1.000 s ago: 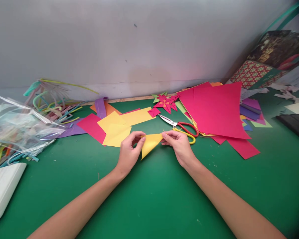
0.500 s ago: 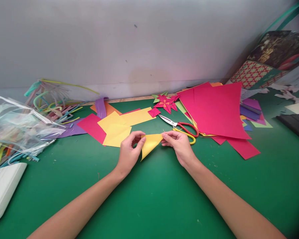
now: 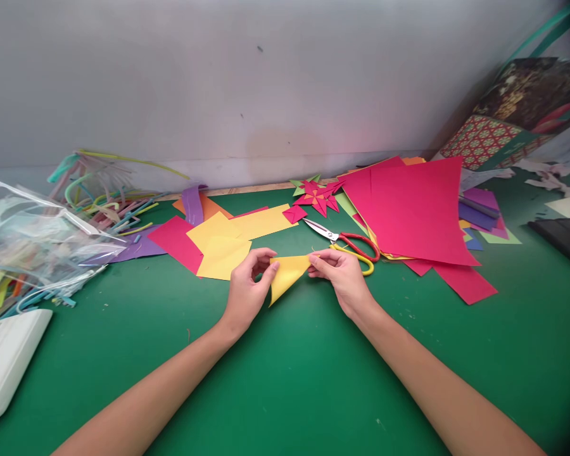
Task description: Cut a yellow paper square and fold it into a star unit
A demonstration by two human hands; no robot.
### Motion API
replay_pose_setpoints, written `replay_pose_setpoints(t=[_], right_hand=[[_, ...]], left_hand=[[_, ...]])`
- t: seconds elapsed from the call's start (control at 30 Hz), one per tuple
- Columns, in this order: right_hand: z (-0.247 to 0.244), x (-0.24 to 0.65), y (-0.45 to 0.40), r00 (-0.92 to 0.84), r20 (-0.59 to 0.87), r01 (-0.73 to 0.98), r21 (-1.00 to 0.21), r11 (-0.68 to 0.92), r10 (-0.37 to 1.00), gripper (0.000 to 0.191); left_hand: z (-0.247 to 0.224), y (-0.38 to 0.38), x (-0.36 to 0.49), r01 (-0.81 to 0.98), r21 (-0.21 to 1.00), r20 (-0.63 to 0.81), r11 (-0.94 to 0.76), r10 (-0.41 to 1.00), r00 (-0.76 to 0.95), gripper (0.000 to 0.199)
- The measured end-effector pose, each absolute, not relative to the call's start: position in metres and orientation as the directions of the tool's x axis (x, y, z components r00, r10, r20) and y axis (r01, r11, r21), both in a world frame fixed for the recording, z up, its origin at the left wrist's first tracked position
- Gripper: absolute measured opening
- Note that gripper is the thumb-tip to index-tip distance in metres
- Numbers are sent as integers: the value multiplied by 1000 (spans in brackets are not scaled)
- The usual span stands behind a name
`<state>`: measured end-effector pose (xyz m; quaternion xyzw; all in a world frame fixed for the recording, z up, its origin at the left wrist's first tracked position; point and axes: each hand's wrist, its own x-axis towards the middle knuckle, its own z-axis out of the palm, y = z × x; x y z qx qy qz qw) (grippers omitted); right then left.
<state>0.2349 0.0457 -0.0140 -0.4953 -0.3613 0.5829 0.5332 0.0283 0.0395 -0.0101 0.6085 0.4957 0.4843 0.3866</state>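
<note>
Left hand [image 3: 247, 285] and right hand [image 3: 339, 273] pinch yellow paper [image 3: 285, 275] at two corners, short of the far edge of the tabletop [image 3: 289, 386], apparently folding; next calls for firm creasing.

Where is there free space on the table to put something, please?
The green table is nearly bare between the left forearm and right forearm, from left forearm to white object, and from right forearm to black object. Crowded: beyond left hand, yellow sheets; beyond right hand, scissors and red sheets; far left, plastic bag.

A green tabletop [image 3: 294, 386] bears scissors [image 3: 331, 236], yellow sheets [image 3: 221, 258] and purple strips [image 3: 191, 206].
</note>
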Motion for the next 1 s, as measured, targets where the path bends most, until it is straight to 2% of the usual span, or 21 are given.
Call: replay_pose_setpoints(t=[0.3,1.0], right_hand=[[-14,235,46,58,-199,-263,-948,-178,978,39],[-13,236,46,43,-203,-273,-944,-184,978,35]], left_hand=[[-10,40,28,226,951,204,-209,978,44,16],[-9,39,28,223,954,200,-203,979,35,16]])
